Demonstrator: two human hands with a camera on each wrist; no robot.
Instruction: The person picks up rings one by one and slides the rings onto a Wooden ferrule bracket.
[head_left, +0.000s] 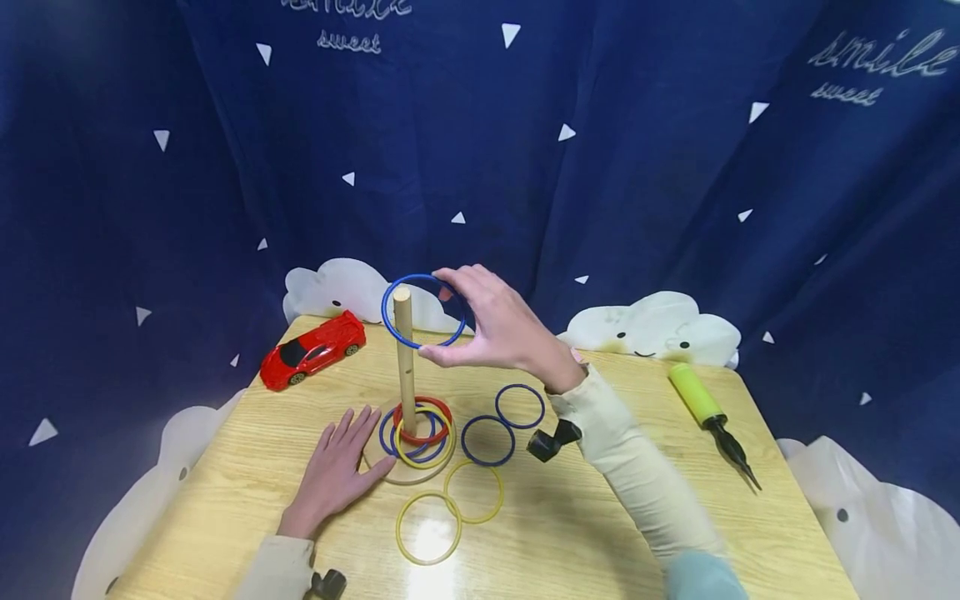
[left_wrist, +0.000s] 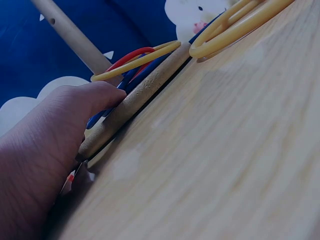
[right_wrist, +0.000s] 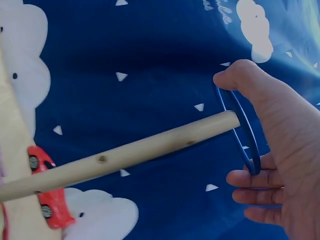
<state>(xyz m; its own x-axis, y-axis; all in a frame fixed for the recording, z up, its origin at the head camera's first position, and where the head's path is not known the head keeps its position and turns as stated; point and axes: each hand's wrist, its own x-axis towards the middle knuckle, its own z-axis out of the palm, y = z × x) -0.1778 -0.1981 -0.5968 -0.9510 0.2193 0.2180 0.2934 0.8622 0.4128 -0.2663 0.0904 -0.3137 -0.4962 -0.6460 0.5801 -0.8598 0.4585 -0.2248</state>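
In the head view, my right hand (head_left: pixel 491 321) pinches a blue ring (head_left: pixel 384 310) between thumb and fingertips, at the top of an upright wooden peg (head_left: pixel 407 375). The peg's tip lies within the ring's outline; the right wrist view shows it at the ring (right_wrist: pixel 253 140) opening, but how far through I cannot tell. My left hand (head_left: pixel 337 467) lies with extended fingers beside the round wooden base (head_left: pixel 408 482), its thumb (left_wrist: pixel 107 95) touching the rim. Around the peg's foot lie blue rings (head_left: pixel 382 433), red (head_left: pixel 450 412) and yellow (head_left: pixel 452 442), overlapping.
Two blue rings, one nearer (head_left: pixel 488 465) and one farther (head_left: pixel 543 406), lie right of the base. Two overlapping yellow rings (head_left: pixel 431 564) lie in front. A red toy car (head_left: pixel 315 350) stands back left; a green and black pump (head_left: pixel 697 396) lies right. A blue curtain (head_left: pixel 480 125) hangs behind.
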